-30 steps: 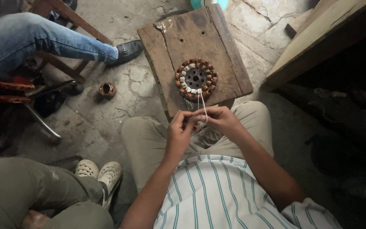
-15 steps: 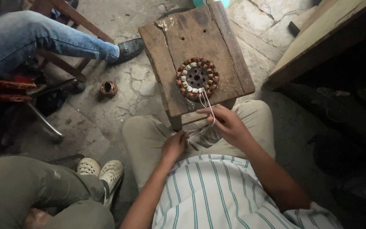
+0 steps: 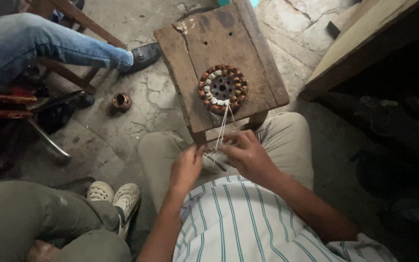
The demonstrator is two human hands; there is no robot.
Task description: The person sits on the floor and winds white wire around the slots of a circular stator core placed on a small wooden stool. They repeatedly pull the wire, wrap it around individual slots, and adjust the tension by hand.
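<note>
Head view: both hands, left hand (image 3: 186,167) and right hand (image 3: 246,154), pinch thin limp cord (image 3: 223,123) off heavy rigid wound coil ring (image 3: 223,89); grip cord near fingertips.

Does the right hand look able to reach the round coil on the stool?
Probably yes: the right hand is just below the round coil on the stool, with only the white string between.
</note>
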